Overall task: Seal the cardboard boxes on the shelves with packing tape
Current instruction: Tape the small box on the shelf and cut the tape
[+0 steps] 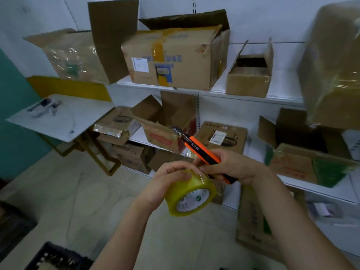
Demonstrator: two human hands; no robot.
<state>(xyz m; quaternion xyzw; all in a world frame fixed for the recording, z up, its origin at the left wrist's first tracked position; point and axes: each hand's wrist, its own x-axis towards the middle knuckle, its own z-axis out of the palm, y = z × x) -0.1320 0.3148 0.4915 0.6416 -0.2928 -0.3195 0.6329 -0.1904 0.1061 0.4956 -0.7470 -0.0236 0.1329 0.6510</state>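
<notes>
My left hand (pixel 167 180) grips a roll of yellowish clear packing tape (pixel 191 195) from above, low in the middle of the view. My right hand (pixel 231 166) holds an orange and black utility knife (pixel 202 151), whose tip points up and left, and its fingertips touch the top edge of the roll. Several cardboard boxes stand on the white shelves behind. The upper shelf (pixel 253 95) bears a large box with raised flaps (pixel 175 59) and a small open box (pixel 250 75). An open box (pixel 303 154) sits on the lower shelf at the right.
A white table (pixel 64 119) on a yellow frame stands at the left with a tape dispenser (pixel 43 107) on it. A flattened box (pixel 253 221) leans against the shelf base. A dark crate (pixel 56 258) sits at the bottom left on the pale floor.
</notes>
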